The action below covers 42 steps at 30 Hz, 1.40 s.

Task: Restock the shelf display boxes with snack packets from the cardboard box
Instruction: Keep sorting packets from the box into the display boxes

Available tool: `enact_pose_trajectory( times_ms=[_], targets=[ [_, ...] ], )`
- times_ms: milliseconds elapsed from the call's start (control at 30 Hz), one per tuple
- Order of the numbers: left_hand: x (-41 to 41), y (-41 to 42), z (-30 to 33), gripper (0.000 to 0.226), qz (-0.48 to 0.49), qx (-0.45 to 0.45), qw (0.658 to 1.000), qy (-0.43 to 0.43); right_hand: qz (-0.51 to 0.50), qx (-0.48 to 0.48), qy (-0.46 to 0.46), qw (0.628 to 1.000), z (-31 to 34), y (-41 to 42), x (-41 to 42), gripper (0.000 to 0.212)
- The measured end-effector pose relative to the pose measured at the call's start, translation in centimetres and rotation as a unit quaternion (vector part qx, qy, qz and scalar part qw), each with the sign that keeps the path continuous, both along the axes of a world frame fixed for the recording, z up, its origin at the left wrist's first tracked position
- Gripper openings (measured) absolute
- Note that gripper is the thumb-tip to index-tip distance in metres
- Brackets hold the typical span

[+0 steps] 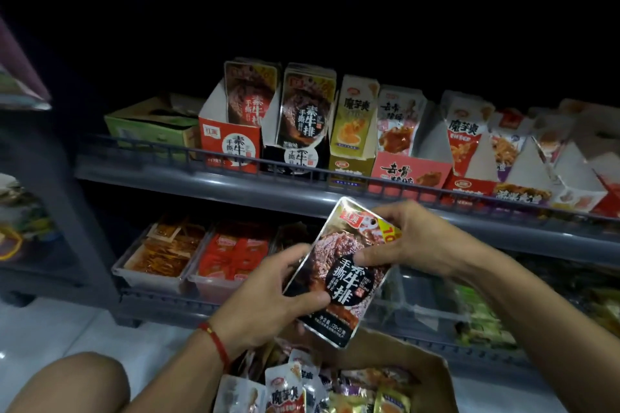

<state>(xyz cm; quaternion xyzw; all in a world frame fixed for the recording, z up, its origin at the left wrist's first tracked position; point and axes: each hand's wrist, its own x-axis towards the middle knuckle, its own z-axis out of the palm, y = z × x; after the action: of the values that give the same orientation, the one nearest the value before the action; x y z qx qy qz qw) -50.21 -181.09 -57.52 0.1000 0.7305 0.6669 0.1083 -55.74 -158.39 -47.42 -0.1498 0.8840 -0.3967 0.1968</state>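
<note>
**shelfguy:** Both hands, left and right, are gripping a glossy dark foil snack packet with silver edges, held above the open brown cardboard box.

**nightstock:** Risky bit imo: the black display box on the grey wire-railed upper shelf looks packed already. Cramming it in could tip the box, or he grabs the similar red display box instead in this dim light.

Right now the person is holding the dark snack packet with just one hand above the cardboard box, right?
Not quite. The head view shows both hands on the dark snack packet: the left hand grips its lower edge, the right hand its upper side. It is above the cardboard box.
</note>
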Motion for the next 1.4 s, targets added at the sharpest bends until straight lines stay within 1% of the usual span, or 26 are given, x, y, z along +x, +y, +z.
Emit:
enact_pose_trajectory(
  times_ms=[100, 200, 267, 333, 400, 467, 567, 667, 733, 800, 833, 900, 1000, 1300, 1400],
  targets=[
    [-0.6, -0.6, 1.2, 0.061, 0.075, 0.024, 0.996, 0.044, 0.019, 0.026, 0.031, 0.999, 2.9, -1.6, -1.0, 0.026],
    [-1.2, -2.0, 2.1, 0.066, 0.16, 0.066, 0.984, 0.05, 0.007, 0.023, 0.114, 0.993, 6.8, -2.8, -2.2, 0.024],
    [-1.7, -3.2, 2.3, 0.065, 0.205, 0.072, 0.975, 0.053, -0.01, 0.003, 0.193, 0.981, 10.0, -3.7, -3.6, 0.022],
    [-2.1, -4.2, 2.2, 0.061, 0.248, 0.067, 0.965, 0.05, -0.039, -0.024, 0.253, 0.966, 13.0, -4.7, -5.6, 0.021],
    [-2.4, -4.8, 1.9, 0.06, 0.29, 0.073, 0.953, 0.039, -0.067, -0.009, 0.313, 0.947, 15.1, -6.0, -8.0, 0.021],
    [-2.6, -5.2, 1.7, 0.066, 0.318, 0.077, 0.944, 0.03, -0.083, 0.03, 0.348, 0.933, 16.2, -7.2, -10.6, 0.023],
    [-2.8, -5.8, 1.6, 0.07, 0.333, 0.08, 0.94, 0.012, -0.092, 0.121, 0.358, 0.921, 15.6, -9.1, -14.5, 0.036],
    [-3.0, -6.0, 1.6, 0.065, 0.333, 0.075, 0.94, 0.001, -0.074, 0.181, 0.346, 0.918, 13.6, -10.7, -18.1, 0.051],
    [-3.0, -6.1, 1.5, 0.063, 0.326, 0.066, 0.943, -0.008, -0.054, 0.222, 0.339, 0.913, 11.7, -11.7, -19.9, 0.055],
    [-3.0, -6.2, 1.3, 0.062, 0.317, 0.058, 0.946, -0.019, -0.044, 0.25, 0.342, 0.905, 9.7, -12.7, -20.9, 0.052],
    [-2.9, -6.2, 1.3, 0.062, 0.315, 0.054, 0.947, -0.022, -0.045, 0.266, 0.352, 0.896, 8.9, -13.0, -21.0, 0.047],
    [-2.9, -6.3, 1.3, 0.062, 0.315, 0.048, 0.948, -0.028, -0.051, 0.303, 0.391, 0.868, 7.7, -13.4, -20.9, 0.033],
    [-2.9, -6.2, 1.3, 0.061, 0.312, 0.047, 0.948, -0.038, -0.058, 0.327, 0.44, 0.834, 7.1, -13.6, -20.3, 0.027],
    [-2.8, -5.6, 1.3, 0.061, 0.306, 0.021, 0.95, -0.054, -0.074, 0.357, 0.485, 0.795, 7.3, -13.7, -19.3, 0.028],
    [-2.7, -5.5, 1.3, 0.061, 0.301, 0.011, 0.952, -0.055, -0.068, 0.368, 0.496, 0.783, 7.1, -13.6, -19.3, 0.038]
  ],
)
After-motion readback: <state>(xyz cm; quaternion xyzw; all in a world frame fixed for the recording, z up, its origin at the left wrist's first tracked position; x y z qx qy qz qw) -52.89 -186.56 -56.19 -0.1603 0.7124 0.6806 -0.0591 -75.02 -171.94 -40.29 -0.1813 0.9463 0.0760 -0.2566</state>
